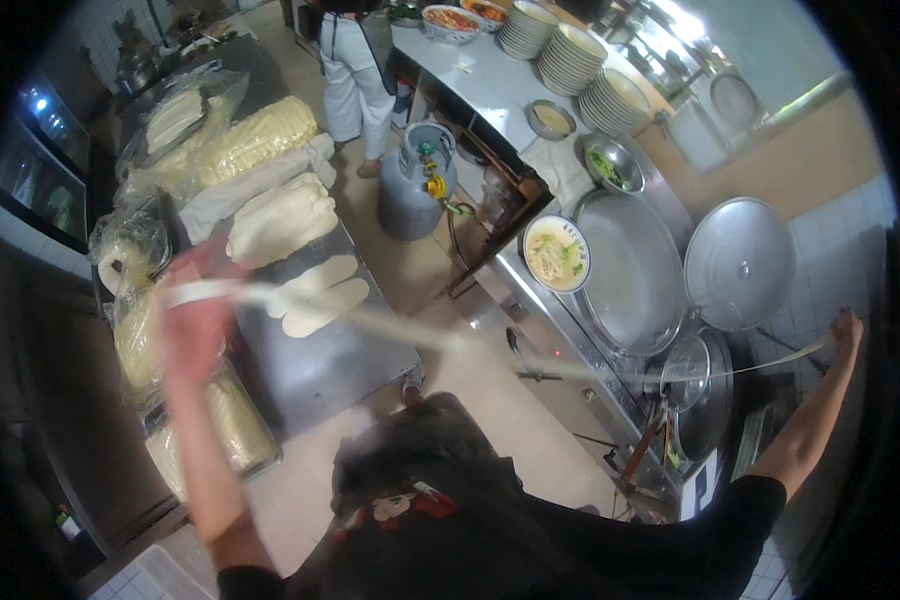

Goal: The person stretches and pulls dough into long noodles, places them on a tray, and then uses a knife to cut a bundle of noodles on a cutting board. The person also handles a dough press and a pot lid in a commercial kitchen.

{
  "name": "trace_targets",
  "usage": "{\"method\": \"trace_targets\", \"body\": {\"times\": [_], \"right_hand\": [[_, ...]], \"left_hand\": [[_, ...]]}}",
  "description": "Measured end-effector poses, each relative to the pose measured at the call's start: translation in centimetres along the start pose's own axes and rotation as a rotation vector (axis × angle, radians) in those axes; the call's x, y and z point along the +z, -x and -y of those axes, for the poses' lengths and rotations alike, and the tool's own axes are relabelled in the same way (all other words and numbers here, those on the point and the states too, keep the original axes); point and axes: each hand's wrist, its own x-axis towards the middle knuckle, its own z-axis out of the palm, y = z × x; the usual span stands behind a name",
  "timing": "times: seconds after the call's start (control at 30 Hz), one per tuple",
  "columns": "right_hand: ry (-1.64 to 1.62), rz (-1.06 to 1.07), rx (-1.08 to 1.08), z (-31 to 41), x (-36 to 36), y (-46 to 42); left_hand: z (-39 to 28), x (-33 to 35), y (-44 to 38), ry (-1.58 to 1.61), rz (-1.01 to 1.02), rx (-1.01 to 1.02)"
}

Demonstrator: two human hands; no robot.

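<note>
A long strip of stretched dough (457,343) spans the air between my two hands, across the aisle and over part of the stove. My left hand (196,330), blurred by motion, grips one end above the left-hand metal table (330,375). Far to the right, my right hand (846,330) is closed on the other end beside the wall. The strip is pale and thin, blurred along its middle. Under it on the table lie flat oval dough pieces (324,306). A thicker pile of dough slabs (283,217) rests behind them.
Plastic-wrapped dough (262,142) and a cloth (247,191) lie farther back. A gas cylinder (418,184) stands in the aisle near a person in white trousers (356,75). The stove holds a large pan (630,270), a noodle bowl (557,255) and a wire strainer (686,371).
</note>
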Motion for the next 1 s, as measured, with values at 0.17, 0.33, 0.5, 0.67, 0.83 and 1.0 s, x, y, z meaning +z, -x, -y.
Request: {"method": "trace_targets", "body": {"times": [0.17,0.33,0.5,0.67,0.83,1.0], "right_hand": [[0.396,0.490,0.202,2.8,21.9,9.1],[0.825,0.010,-0.201,-2.0,40.4,17.9],[0.223,0.964,-0.541,18.4,68.9,52.7],[0.089,0.833,-0.869,30.5,83.8,64.0],[0.204,1.169,-0.552,31.5,87.2,63.4],[-0.924,1.240,0.170,36.2,77.7,68.4]], "left_hand": [[16.9,25.0,-3.5,-1.358,0.619,0.204],[19.2,13.1,3.5,-1.333,0.704,-0.001],[16.2,-5.8,15.8,-1.558,-0.155,-0.422],[10.2,-7.7,23.2,-1.478,-0.554,-0.592],[12.3,-7.9,27.1,-1.085,-0.790,-0.372],[18.5,-11.7,24.2,-0.710,-0.755,-0.288]]}}
